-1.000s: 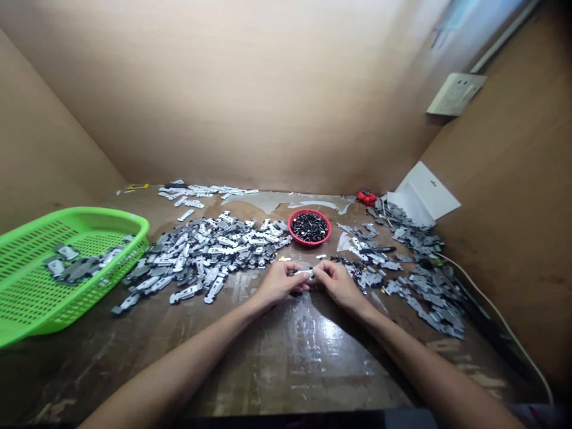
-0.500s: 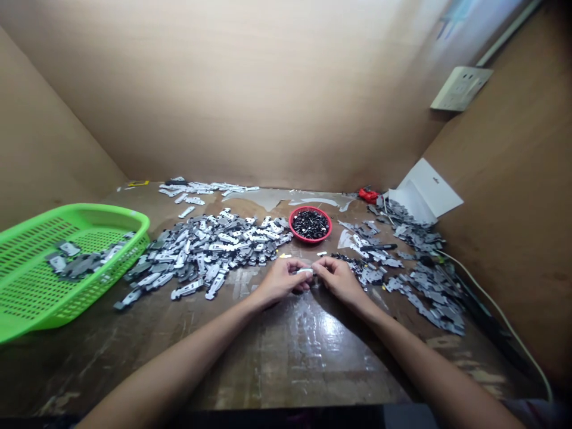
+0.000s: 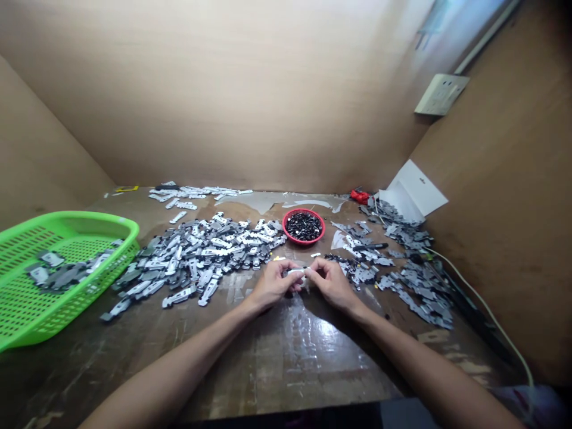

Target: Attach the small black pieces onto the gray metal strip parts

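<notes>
My left hand (image 3: 273, 283) and my right hand (image 3: 329, 283) meet at the middle of the worn table (image 3: 286, 357). Both pinch one small silver metal piece (image 3: 295, 272) between their fingertips, the left at its left end, the right at its right end. A big heap of silver metal pieces (image 3: 201, 253) lies just left of the hands. A round red dish of small black parts (image 3: 304, 226) stands behind them.
A green plastic basket (image 3: 53, 268) with a few grey pieces stands at the left edge. Darker grey pieces (image 3: 402, 268) spread to the right, with a white cable (image 3: 482, 310), a white box (image 3: 413, 190) and a wall socket (image 3: 440, 94). Brown boards enclose three sides.
The hands stay together on the same metal piece. The whole view has slid slightly left as my head turned.
</notes>
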The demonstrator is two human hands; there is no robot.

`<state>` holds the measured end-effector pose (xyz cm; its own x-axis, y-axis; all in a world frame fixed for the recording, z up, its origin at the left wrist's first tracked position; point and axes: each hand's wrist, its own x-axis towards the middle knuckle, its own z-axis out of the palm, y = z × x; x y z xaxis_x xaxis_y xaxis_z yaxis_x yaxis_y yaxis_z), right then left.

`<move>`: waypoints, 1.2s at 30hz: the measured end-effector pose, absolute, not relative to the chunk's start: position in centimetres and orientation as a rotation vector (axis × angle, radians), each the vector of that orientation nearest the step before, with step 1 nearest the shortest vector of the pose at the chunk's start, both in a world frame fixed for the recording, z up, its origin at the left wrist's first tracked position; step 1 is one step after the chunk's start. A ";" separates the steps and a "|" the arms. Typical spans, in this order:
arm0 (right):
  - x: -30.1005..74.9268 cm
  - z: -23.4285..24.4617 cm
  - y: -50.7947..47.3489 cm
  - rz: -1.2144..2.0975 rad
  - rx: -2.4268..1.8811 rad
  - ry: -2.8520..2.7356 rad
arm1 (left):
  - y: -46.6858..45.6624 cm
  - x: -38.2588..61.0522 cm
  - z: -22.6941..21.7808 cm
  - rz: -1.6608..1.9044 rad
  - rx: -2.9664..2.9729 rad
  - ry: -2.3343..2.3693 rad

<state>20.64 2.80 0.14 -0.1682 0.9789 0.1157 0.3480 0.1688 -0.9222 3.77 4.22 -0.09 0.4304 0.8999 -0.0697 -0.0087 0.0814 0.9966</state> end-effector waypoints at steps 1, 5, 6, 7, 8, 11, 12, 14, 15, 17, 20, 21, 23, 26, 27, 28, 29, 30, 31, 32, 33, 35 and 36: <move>20.8 0.2 3.1 1.015 -1.287 -1.676 | 4.3 3.9 -0.1 0.854 1.285 0.898; 23.8 1.1 5.1 0.777 -1.368 -1.749 | 5.4 3.6 0.1 1.009 1.018 0.909; 25.1 1.4 5.8 0.621 -1.423 -1.747 | 5.8 3.3 0.3 1.093 0.922 0.925; 26.6 1.6 6.4 0.452 -1.499 -1.733 | 6.3 2.8 0.6 1.179 0.830 0.914; 28.2 1.8 6.9 0.300 -1.601 -1.705 | 6.7 2.2 1.0 1.264 0.749 0.897; 32.8 2.3 7.8 0.051 -1.973 -1.648 | 7.7 0.5 2.4 1.425 0.542 0.804; 33.9 2.3 7.9 0.072 -2.091 -1.664 | 7.9 0.1 2.8 1.412 0.508 0.760; 35.6 2.4 7.8 0.193 -2.249 -1.760 | 7.8 -0.1 3.3 1.344 0.500 0.689; 36.0 2.3 7.8 0.241 -2.298 -1.809 | 7.6 0.0 3.4 1.299 0.517 0.664; 36.1 2.2 7.7 0.245 -2.353 -1.865 | 7.0 0.6 3.2 1.206 0.581 0.639; 35.5 2.0 7.7 0.159 -2.378 -1.857 | 6.0 1.6 2.3 1.094 0.707 0.650; 35.2 2.1 7.7 0.153 -2.360 -1.863 | 5.7 2.0 1.9 1.061 0.750 0.660; 34.7 2.2 7.7 0.190 -2.263 -1.898 | 5.2 2.5 1.3 0.985 0.834 0.679; 34.3 2.5 7.7 0.255 -2.077 -1.939 | 4.7 3.0 0.7 0.869 0.964 0.706; 34.3 2.5 7.6 0.272 -2.038 -1.957 | 4.7 3.1 0.6 0.838 1.009 0.717; 34.4 2.5 7.6 0.297 -2.009 -1.986 | 4.6 3.2 0.5 0.811 1.051 0.730; 34.5 2.4 7.7 0.323 -1.982 -2.011 | 4.6 3.3 0.4 0.790 1.088 0.741; 34.7 2.2 7.8 0.335 -1.956 -2.017 | 4.6 3.4 0.3 0.771 1.120 0.750; 34.9 1.9 8.0 0.315 -1.930 -1.994 | 4.6 3.4 0.3 0.756 1.145 0.754; 35.1 1.6 8.3 0.253 -1.906 -1.947 | 4.6 3.5 0.2 0.744 1.165 0.754; 35.2 1.1 8.7 0.158 -1.880 -1.888 | 4.6 3.5 0.2 0.737 1.179 0.751; 35.5 0.1 9.7 -0.037 -1.831 -1.796 | 4.6 3.5 0.2 0.729 1.199 0.745; 35.6 -0.4 10.2 -0.079 -1.810 -1.794 | 4.6 3.5 0.2 0.727 1.206 0.744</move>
<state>35.57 10.18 -0.44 0.0925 0.8967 0.4329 0.9314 0.0758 -0.3561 3.50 4.60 0.24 0.5640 0.8179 -0.1136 -0.0948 0.2008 0.9750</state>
